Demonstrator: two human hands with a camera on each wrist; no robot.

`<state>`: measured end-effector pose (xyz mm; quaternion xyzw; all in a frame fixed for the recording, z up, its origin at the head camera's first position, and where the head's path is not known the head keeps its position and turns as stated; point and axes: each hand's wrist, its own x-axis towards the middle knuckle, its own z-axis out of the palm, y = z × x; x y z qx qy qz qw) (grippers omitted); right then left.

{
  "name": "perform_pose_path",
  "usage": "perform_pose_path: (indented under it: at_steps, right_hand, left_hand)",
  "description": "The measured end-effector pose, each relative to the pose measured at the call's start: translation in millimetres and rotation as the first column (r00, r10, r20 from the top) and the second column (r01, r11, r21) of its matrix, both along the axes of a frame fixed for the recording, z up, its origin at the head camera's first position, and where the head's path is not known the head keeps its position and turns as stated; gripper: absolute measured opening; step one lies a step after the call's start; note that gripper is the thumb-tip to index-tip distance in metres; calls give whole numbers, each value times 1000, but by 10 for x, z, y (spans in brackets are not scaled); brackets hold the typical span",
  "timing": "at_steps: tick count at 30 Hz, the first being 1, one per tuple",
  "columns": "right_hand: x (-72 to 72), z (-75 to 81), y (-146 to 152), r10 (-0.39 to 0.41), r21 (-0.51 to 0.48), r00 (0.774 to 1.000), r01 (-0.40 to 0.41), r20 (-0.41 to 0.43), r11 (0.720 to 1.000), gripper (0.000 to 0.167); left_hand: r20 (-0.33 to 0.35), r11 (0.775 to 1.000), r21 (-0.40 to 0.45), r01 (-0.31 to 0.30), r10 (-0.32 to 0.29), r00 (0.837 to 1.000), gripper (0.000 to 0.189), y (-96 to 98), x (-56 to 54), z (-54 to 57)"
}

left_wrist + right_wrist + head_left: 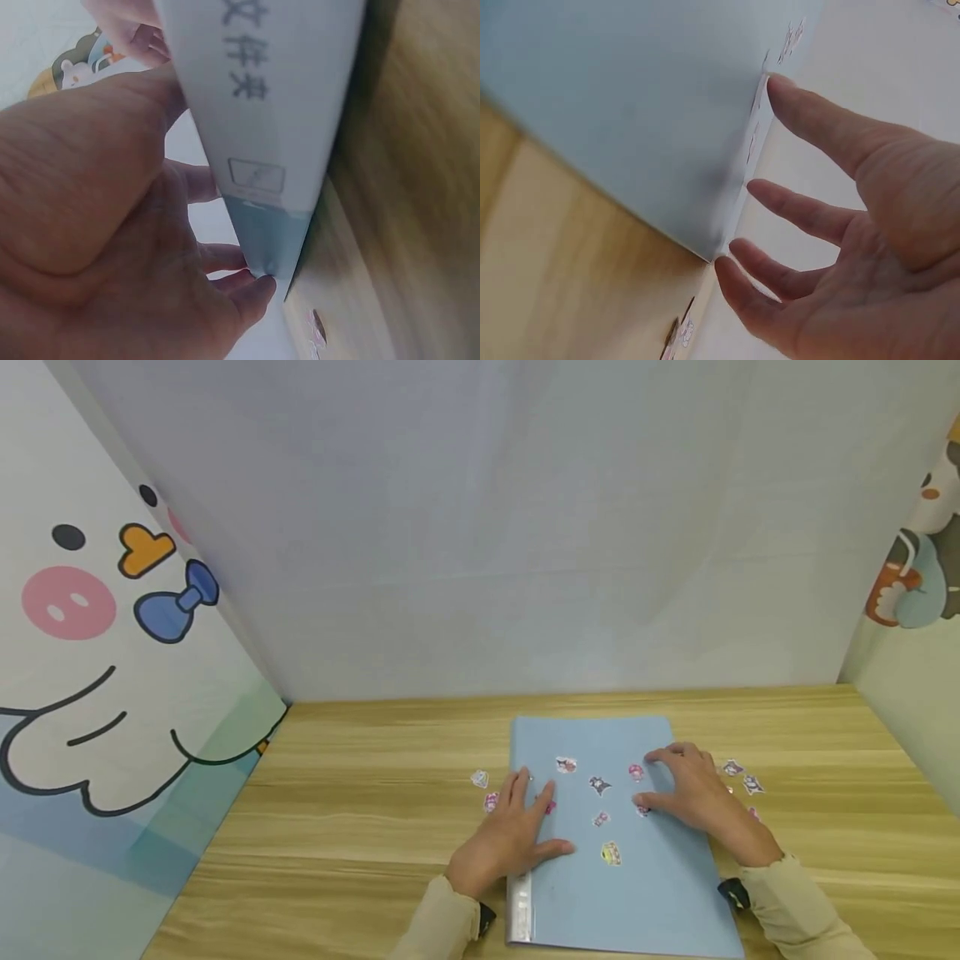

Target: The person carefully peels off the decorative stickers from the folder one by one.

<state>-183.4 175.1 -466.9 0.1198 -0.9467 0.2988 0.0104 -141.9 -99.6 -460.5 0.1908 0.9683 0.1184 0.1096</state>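
A light blue file folder lies closed on the wooden table, its pale labelled spine on the left. Several small cartoon stickers lie across its cover, among them a yellow-green one, a dark one and a pink one. My left hand rests on the folder's left side with fingers spread, partly covering a pink sticker. Over the right edge, my right hand has its fingers loosely bent and apart. Its thumb is beside a sticker low on the cover; whether it touches is unclear.
More stickers lie on the table: a pale one and a pink one left of the folder, several around a dark one on the right. A white curtain hangs behind the table, with cartoon-printed cloths at both sides.
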Motion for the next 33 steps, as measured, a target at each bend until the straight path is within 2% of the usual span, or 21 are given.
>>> perform_pose_path:
  at_steps: [9,14,19,26,33]
  right_hand:
    - [-60,-49,10,69,-6,996,-69,-65,998,39]
    - [-92,-42,-11,82,-18,991,-84,-108,996,24]
    - [-114,-31,-42,79,-11,990,-81,-116,997,16]
    - [-118,-5,-77,76,-8,994,-77,-78,997,27]
    - [-119,-16,-62,98,7,992,-98,-76,995,20]
  left_hand:
    - [-1,1000,-10,12,-12,1000,87,22,-20,-13]
    - [14,1000,1,11,-11,1000,87,22,-23,-21]
    - [12,1000,16,10,-11,1000,88,12,-27,-33]
    - [12,999,43,6,-7,1000,87,-8,-26,-26]
    - [15,999,41,4,-5,1000,88,2,-20,-37]
